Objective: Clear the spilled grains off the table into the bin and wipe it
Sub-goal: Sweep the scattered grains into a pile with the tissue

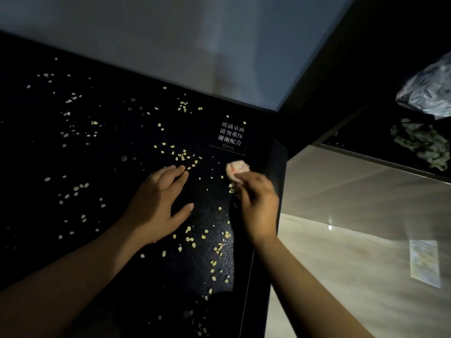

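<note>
Progress near zero: grains (pixel 183 156) lie scattered all over the black table (pixel 29 162), left hand (pixel 156 208) flat and relaxed among them, right hand (pixel 258 206) pinching a pale wad (pixel 238 168) by the right edge.

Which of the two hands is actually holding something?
The right hand: it pinches a pinkish wad by the edge of the table. The left hand lies open on the table, empty.

Dim overall; black table (pixel 97 167) swallows detail. Motion blur on right hand (pixel 258 206). Floor (pixel 341 264) brighter, one small glare spot (pixel 330 227).
</note>
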Available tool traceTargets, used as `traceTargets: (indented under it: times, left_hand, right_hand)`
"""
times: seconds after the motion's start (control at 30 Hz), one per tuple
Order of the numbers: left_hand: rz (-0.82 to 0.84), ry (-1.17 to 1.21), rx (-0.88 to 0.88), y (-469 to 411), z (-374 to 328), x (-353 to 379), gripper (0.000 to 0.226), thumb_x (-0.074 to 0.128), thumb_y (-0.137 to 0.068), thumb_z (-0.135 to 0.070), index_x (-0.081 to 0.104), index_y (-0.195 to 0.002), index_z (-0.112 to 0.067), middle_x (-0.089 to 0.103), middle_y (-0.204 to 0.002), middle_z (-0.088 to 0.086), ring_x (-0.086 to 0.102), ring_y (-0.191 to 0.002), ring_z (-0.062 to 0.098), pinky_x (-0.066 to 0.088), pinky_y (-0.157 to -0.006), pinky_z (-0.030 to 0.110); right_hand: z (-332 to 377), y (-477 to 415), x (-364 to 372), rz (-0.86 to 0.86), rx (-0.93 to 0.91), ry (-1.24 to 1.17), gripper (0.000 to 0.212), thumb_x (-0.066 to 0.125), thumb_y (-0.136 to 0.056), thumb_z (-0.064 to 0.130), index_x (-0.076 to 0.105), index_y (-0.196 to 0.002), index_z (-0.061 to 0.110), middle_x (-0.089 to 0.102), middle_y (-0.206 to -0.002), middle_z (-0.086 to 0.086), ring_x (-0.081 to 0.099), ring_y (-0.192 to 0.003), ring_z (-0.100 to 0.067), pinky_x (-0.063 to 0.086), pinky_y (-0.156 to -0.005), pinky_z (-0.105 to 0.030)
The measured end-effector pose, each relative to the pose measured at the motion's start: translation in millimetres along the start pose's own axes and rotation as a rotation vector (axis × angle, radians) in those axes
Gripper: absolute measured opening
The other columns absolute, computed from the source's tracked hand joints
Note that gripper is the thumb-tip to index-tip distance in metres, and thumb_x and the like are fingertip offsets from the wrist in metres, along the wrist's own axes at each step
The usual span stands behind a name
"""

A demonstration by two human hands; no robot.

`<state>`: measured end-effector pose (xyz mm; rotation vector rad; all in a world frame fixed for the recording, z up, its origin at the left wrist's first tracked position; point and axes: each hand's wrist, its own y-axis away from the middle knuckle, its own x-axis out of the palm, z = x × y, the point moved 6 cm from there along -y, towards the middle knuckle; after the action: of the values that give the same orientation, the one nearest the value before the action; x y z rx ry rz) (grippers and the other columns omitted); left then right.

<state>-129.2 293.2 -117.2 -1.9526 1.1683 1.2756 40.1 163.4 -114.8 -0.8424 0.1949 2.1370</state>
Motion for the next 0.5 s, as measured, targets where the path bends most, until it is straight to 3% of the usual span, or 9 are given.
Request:
traceTargets:
  times: [0.1, 0.2, 0.3, 0.5]
  left_hand:
    - [0.035, 0.021, 0.040, -0.2, 2.2, -9.4, 0.069, 0.043, -0.085, -0.053, 0.052, -0.134, -0.004, 0.046, -0.144, 0.008, 0.040, -0.133, 0.025, 0.029, -0.107, 0.032]
    - [0.038, 0.050, 0.057, 9.5, 2.1, -23.6, 0.068, 0.042, -0.086, -0.052, 0.052, -0.133, -0.005, 0.047, -0.143, 0.006, 0.043, -0.131, 0.022, 0.029, -0.105, 0.029]
    - [0.043, 0.063, 0.027, 33.5, 1.5, -27.3, 0.069, 0.039, -0.086, -0.053, 0.051, -0.135, -0.006, 0.046, -0.143, 0.005, 0.038, -0.134, 0.019, 0.029, -0.106, 0.030]
    - [0.114, -0.055, -0.044, 64.4, 15.4, -9.5, 0.080, 0.033, -0.085, -0.063, 0.037, -0.145, -0.010, 0.024, -0.156, 0.003, 0.016, -0.145, 0.020, 0.026, -0.114, 0.043]
  right_hand:
    - [16.5, 19.1, 8.8, 0.118, 0.025, -0.095, 0.024, 0.067, -0.086, 0.003, 0.076, -0.103, 0.018, 0.069, -0.105, 0.006, 0.062, -0.102, -0.012, 0.049, -0.092, -0.026]
    - [15.2, 7.2, -14.7, 0.017, 0.054, -0.150, 0.024, 0.066, -0.085, -0.001, 0.076, -0.097, 0.018, 0.068, -0.095, 0.013, 0.063, -0.094, -0.006, 0.048, -0.086, -0.020]
    - [-3.6, -3.7, -37.2, -0.085, 0.154, -0.130, 0.021, 0.066, -0.088, 0.001, 0.075, -0.101, 0.014, 0.069, -0.096, 0.001, 0.064, -0.091, -0.014, 0.047, -0.083, -0.018]
    - [-3.9, 37.1, -8.2, -0.044, 0.156, -0.003, 0.034, 0.065, -0.084, -0.006, 0.073, -0.112, 0.011, 0.065, -0.114, -0.008, 0.060, -0.109, -0.022, 0.041, -0.100, -0.017]
